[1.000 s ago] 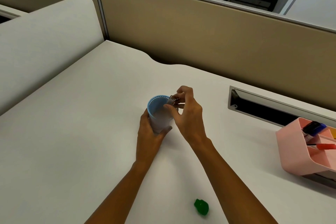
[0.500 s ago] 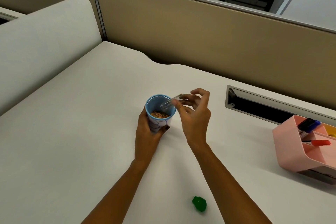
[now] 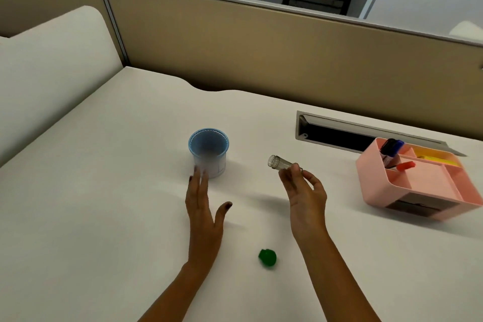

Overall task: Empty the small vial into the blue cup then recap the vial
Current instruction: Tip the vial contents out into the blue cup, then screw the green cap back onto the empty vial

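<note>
The blue cup stood upright on the white desk, at about 11 o'clock from your left hand. Its inside was blurred, so whether it held the contents could not be read. Your left hand was spread flat, fingers straight and thumb out, gripping nothing; its fingertips overlapped the cup's near wall, though contact could not be confirmed. That open posture probably freed it for the green cap, which lay on the desk at 5 o'clock from the hand, between your two forearms. Your right hand pinched the small vial at its base between thumb and fingertips, the other fingers loosely curled. The vial was tilted, with its uncapped mouth toward 10 o'clock, well apart from the cup; it looked clear and empty, a hold that likely kept the neck exposed for capping. At 3 o'clock sat the pink organiser, near the cable slot. The desk around the cap offered open room, well away from every edge.
</note>
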The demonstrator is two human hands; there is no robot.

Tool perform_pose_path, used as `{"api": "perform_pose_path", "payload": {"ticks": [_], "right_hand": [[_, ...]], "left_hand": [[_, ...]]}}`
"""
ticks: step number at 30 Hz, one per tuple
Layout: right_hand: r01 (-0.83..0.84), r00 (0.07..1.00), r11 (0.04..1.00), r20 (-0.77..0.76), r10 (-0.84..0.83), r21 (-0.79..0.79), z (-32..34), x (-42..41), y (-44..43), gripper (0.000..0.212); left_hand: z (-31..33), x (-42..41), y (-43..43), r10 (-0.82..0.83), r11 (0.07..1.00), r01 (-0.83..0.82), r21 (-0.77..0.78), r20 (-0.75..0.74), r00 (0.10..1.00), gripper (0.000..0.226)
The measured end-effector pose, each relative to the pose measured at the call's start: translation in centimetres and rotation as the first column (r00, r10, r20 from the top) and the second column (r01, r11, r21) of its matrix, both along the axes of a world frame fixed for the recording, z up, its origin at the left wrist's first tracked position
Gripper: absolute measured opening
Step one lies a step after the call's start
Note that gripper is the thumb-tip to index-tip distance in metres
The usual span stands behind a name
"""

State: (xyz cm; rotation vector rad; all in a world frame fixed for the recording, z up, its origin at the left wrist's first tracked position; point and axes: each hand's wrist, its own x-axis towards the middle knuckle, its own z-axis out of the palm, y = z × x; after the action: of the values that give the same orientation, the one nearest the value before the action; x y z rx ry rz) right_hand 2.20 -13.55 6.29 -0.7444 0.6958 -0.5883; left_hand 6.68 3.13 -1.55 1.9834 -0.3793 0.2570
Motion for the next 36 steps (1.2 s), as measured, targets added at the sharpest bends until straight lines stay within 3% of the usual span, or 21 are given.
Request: {"api": "perform_pose_path", "payload": {"ticks": [5, 10, 15, 24, 27, 28, 29, 31, 33, 36], "right_hand": [[0.030, 0.998, 1.000, -0.059, -0.030, 0.001, -1.4, -4.4, 0.0, 0.028], [0.070, 0.991, 0.998, -0.111, -0.069, 0.004, -2.4, -7.5, 0.1, 0.027], [0.088, 0.989, 0.996, -0.122, -0.086, 0.013, -2.6, -9.6, 0.5, 0.027], [0.095, 0.988, 0.995, -0.120, -0.092, 0.023, -2.8, -11.3, 1.1, 0.026], [0.088, 0.990, 0.996, -0.115, -0.087, 0.005, -2.9, -12.0, 1.2, 0.030], [0.079, 0.990, 0.997, -0.118, -0.082, -0.024, -2.9, -12.3, 1.3, 0.030], [0.071, 0.989, 0.996, -0.126, -0.078, -0.063, -3.0, -12.5, 1.4, 0.028], [0.059, 0.982, 0.987, -0.167, -0.084, -0.151, -3.1, -12.8, 1.9, 0.022], [0.047, 0.970, 0.968, -0.219, -0.104, -0.248, -3.1, -12.9, 2.4, 0.020], [0.036, 0.961, 0.930, -0.243, -0.132, -0.366, -2.9, -12.9, 3.0, 0.019]], "left_hand": [[0.2, -4.3, -0.4, -0.337, 0.934, 0.338, 0.111, -0.034, 0.941, 0.051], [-0.1, -6.9, -0.9, -0.465, 0.865, 0.468, 0.181, -0.063, 0.883, 0.036], [0.0, -8.0, -0.9, -0.533, 0.794, 0.536, 0.287, -0.094, 0.841, 0.037], [0.3, -9.3, -1.6, -0.522, 0.789, 0.479, 0.385, 0.009, 0.853, 0.036], [1.2, -9.4, -2.1, -0.345, 0.924, 0.352, 0.149, -0.073, 0.936, 0.039], [1.6, -9.5, -2.3, -0.231, 0.972, 0.236, 0.005, -0.179, 0.956, 0.040], [2.2, -9.5, -2.6, -0.152, 0.985, 0.110, -0.134, -0.355, 0.922, 0.039], [3.1, -9.1, -3.2, -0.243, 0.906, -0.086, -0.414, -0.677, 0.694, 0.035], [3.6, -8.9, -3.6, -0.437, 0.745, -0.259, -0.615, -0.743, 0.506, 0.032], [4.5, -9.1, -3.9, -0.534, 0.624, -0.385, -0.680, -0.731, 0.425, 0.020]]}}
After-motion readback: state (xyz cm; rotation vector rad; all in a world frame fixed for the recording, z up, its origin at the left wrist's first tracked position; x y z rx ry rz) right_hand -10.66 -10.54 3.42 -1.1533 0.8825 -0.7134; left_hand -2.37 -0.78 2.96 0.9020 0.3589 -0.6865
